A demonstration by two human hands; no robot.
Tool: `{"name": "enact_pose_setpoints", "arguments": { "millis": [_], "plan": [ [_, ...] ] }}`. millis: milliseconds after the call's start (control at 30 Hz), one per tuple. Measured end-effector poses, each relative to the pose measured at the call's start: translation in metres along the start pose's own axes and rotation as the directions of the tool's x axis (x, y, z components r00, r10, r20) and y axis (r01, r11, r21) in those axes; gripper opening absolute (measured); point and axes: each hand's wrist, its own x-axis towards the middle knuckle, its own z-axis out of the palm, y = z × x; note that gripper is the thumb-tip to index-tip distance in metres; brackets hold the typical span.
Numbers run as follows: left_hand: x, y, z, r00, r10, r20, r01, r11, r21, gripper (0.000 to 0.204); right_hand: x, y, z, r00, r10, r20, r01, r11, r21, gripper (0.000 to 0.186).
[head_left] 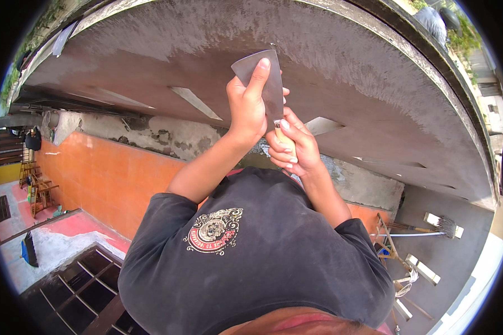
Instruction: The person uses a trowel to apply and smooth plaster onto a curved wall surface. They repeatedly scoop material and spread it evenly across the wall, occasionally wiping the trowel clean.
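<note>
Scraper looks light, stiff to me; I'd grip the handle, where right hand curls tight; left hand pinches blade.

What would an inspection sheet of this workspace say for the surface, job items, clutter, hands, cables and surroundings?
Surface: grey-brown surface, streaky toward its upper edge, with several pale angular patches.
Job items: scraper with a broad, flat metal blade and a light wooden handle.
Clutter: wooden furniture at far left; blue-and-black item below it; bristly brush head at right.
Hands: left hand pinches the blade, thumb on its visible face; right hand is closed around the handle.
Cables: pale loops at lower right; cord or cable cannot be told.
Surroundings: orange wall at left; dark gridded panel at lower left.
</note>
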Motion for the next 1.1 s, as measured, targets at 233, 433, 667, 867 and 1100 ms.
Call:
{"name": "enact_pose_setpoints", "arguments": {
  "millis": [233, 433, 667, 867, 1100],
  "plan": [
    [0.007, 0.011, 0.003, 0.982, 0.171, 0.076, -0.165, 0.983, -0.077, 0.034, 0.009, -0.013, 0.004, 1.000, 0.009, -0.028, -0.010, 0.999, -0.041, 0.027],
    [-0.001, -0.001, 0.002, 0.994, 0.105, 0.026, -0.104, 0.993, -0.056, 0.034, -0.004, -0.006, 0.002, 0.997, 0.047, -0.063, -0.041, 0.995, 0.085, 0.025],
    [0.001, -0.006, 0.007, 0.993, 0.114, 0.027, -0.113, 0.993, -0.044, 0.034, -0.003, -0.013, 0.003, 0.999, 0.024, -0.030, -0.022, 0.998, 0.057, 0.023],
    [0.003, 0.000, 0.008, 0.976, 0.216, -0.016, -0.217, 0.973, -0.078, 0.036, 0.001, -0.016, 0.006, 0.988, 0.061, -0.138, -0.068, 0.997, -0.046, 0.023],
    [0.007, 0.004, 0.009, 0.951, 0.308, 0.028, -0.300, 0.942, -0.147, 0.037, 0.006, -0.016, 0.009, 0.982, 0.012, -0.191, -0.029, 0.996, -0.086, 0.025]
  ]
}}
